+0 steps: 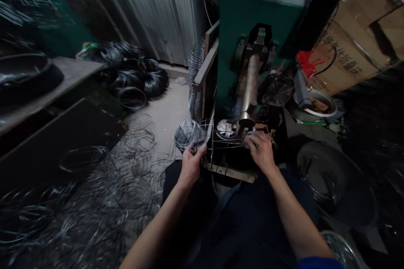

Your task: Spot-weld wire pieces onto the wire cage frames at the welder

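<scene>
A wire frame [217, 139] lies across the front of a green welding machine [249, 21], under its copper-coloured arm [250, 88]. My left hand [191, 163] grips the frame's left end, fingers closed on the wires. At the frame's right end my right hand [260, 149] is closed on the wire, just below the arm's tip. Both forearms reach forward over my dark trousers.
Loose wire rings cover the floor at the left [94, 201]. A small round wire basket [186, 133] stands left of the machine, with dark wire coils [139, 75] farther back. There is a bench [63, 80] on the left, and a fan [278, 90] and cardboard boxes [362, 29] on the right.
</scene>
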A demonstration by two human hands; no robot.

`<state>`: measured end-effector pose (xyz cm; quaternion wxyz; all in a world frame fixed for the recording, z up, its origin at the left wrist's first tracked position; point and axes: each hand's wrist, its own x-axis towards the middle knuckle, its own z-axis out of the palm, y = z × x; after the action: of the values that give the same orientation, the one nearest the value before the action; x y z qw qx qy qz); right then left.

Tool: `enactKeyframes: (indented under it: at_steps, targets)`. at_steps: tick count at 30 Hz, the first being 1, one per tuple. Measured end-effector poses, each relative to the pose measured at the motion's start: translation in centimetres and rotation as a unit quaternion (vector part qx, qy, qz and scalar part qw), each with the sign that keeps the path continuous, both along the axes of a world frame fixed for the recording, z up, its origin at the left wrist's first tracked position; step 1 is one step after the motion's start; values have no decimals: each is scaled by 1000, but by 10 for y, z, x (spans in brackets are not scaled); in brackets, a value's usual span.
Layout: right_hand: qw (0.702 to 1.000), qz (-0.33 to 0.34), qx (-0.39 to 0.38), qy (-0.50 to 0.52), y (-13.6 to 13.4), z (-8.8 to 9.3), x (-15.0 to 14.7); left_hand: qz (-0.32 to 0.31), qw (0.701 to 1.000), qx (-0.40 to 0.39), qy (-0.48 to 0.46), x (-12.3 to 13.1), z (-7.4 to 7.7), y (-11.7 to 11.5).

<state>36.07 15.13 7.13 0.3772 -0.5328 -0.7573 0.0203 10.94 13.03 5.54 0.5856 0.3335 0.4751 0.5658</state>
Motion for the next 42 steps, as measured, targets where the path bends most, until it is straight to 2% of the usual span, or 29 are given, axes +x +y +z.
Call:
enactKeyframes:
  at_steps: [10, 17, 19, 24, 28, 31, 37, 42]
  targets:
    - [1000, -18, -5, -3, 12, 1, -2, -7, 1000, 4, -21, -1, -3, 21]
    - [1000, -23, -2, 5, 10, 1, 0, -1, 999, -32, -19, 0, 8, 15]
    - [1000, -15, -9, 15, 9, 0, 8, -4, 999, -29, -26, 6, 10, 10]
    - [998, -8, -18, 61, 10, -11, 48, -55, 998, 16, -32, 39, 9, 8]
    - [997, -29, -21, 66, 14, -15, 72, -44, 998, 20, -50, 65, 7, 12]
    - [997, -36, -16, 63, 16, -14, 76, -32, 997, 18, -61, 75, 4, 11]
    - [996, -36, -11, 77, 18, -18, 78, -31, 998, 32, -37, 78, 3, 5]
    - [995, -41, -26, 92, 21, -24, 83, -24, 998, 26, -47, 83, -1, 10]
